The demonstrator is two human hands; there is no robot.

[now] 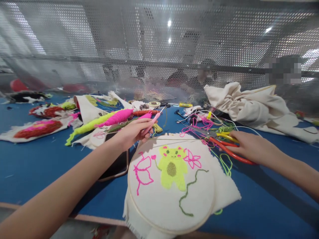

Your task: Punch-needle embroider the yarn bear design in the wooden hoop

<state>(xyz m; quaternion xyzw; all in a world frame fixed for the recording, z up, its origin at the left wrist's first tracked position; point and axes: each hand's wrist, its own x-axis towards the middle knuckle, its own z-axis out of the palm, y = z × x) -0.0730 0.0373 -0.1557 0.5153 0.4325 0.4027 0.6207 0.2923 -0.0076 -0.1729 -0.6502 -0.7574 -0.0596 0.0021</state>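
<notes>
My left hand (pixel 132 132) is closed around a pink-handled punch needle (pixel 152 123), its thin metal tip pointing up and away. Below it, an embroidery hoop (pixel 130 196) with white cloth tilts over the table's front edge. The cloth carries a yellow-green bear (pixel 171 168), pink outlines at either side and a dark green wavy line (pixel 187 196). To the right of the hoop, my right hand (pixel 249 146) grips scissors (pixel 235 155) with red and yellow handles. Their blades point left over tangled yarn; some fingers are hidden behind the handles.
Pink and neon yarn bundles (pixel 114 118) lie at left on the blue table (pixel 22 166). A phone (pixel 114 166) lies under my left forearm. Tangled pink yarn (pixel 199 123) and a crumpled cream cloth (pixel 246 103) are at right. A perforated metal screen (pixel 159 43) stands behind.
</notes>
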